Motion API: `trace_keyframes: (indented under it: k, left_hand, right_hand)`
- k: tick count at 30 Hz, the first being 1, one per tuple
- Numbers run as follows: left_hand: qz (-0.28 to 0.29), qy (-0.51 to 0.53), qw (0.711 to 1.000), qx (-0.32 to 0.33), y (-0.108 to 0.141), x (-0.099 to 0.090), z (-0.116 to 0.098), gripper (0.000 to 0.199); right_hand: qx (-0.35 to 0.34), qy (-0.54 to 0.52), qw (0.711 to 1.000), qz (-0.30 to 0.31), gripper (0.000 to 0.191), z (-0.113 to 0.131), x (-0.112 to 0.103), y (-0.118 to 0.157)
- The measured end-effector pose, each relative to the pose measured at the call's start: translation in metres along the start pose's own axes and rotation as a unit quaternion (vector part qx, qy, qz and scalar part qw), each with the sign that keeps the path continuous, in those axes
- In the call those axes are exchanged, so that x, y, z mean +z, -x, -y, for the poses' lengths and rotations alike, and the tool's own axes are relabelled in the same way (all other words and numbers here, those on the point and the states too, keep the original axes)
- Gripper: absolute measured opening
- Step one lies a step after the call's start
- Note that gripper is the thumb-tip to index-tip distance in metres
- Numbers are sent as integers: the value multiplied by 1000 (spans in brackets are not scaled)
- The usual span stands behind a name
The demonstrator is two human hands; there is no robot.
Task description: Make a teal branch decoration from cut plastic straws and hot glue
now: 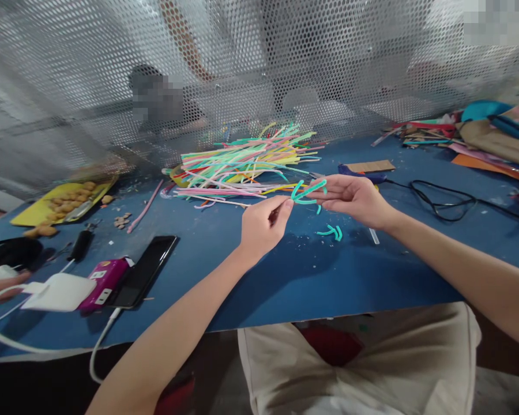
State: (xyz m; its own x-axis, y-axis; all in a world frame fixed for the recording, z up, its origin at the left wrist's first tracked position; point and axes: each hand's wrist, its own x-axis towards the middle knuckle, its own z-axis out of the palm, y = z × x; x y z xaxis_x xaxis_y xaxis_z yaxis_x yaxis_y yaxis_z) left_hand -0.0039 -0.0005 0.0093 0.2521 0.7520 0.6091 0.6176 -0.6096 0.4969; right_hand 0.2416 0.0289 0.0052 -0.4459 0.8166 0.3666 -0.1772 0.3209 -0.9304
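My left hand is closed, pinching one end of a bent turquoise pipe cleaner between thumb and forefinger. Several branching strands fan out from that pinch toward the right. Behind and beside the strands is my right hand, its fingers stretched out. The strand tips lie close to those fingers; whether they touch cannot be made out. On the blue table just below rests another small bent turquoise piece.
Behind my hands lies a large pile of colored pipe cleaners, against a perforated metal screen. A black phone and white charger are at left, near a yellow tray. A blue-handled tool trails a black cable at right.
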Motion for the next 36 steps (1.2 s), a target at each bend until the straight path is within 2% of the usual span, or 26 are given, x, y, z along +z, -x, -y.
trace_keyframes:
  k: [5,12,19,24,27,31,36]
  left_hand:
    - [-5,9,1000,14,2,1,-3,38]
    - [-4,40,999,3,3,2,-4,39]
    - [3,49,999,0,2,4,-4,38]
    - [0,38,999,-8,3,7,-3,38]
    - [2,45,999,-14,3,8,-5,39]
    - [6,61,998,-28,4,7,-8,42]
    - [-2,71,997,-29,5,8,-10,40]
  right_hand:
    - [-36,61,992,-107,25,-1,1,-1]
    - [-93,218,954,-186,13,-1,0,-4]
    - [-97,169,956,-219,20,1,10,0]
    - [-91,167,958,-215,41,3,21,3]
    - [-89,154,959,-219,47,1,25,5]
    - [-88,142,956,-240,51,1,29,5]
    - [-67,133,960,-239,56,2,35,5]
